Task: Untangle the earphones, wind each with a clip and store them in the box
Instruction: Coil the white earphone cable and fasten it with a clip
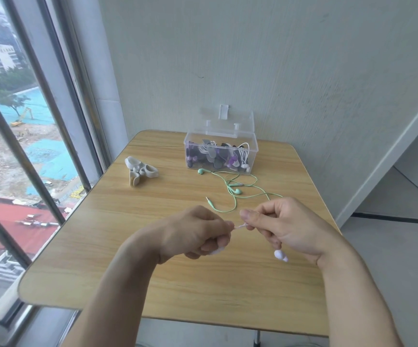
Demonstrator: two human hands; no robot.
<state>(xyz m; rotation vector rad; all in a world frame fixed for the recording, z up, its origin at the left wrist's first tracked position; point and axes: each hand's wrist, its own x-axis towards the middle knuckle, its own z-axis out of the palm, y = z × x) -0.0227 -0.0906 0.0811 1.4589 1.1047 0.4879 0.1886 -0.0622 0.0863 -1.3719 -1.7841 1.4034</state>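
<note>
Just above the near half of the wooden surface point(117, 259), both hands are closed around a pale lilac earphone cable point(239, 227). The left hand point(197, 234) is curled into a loose fist, thumb and forefinger pinching one end of a short visible stretch of the cable; something whitish, perhaps a clip or more of the cable, shows under its curled fingers, though what it is cannot be told. The right hand point(285, 226) pinches the other end of that stretch between thumb and forefinger, its other fingers folded in. A lilac earbud point(280, 255) hangs below the heel of the right hand.

Beyond the hands, a mint-green earphone set point(235, 190) lies loose on the surface, its cable in open loops, its plug point(209, 200) pointing left and one bud just beside the box. The clear plastic box point(220, 152) stands at the far edge with its lid tipped up against the wall, and holds several wound earphones in white, purple and dark colours. To its left, near the window point(27, 121), sits a small heap of pale clips point(140, 172).
</note>
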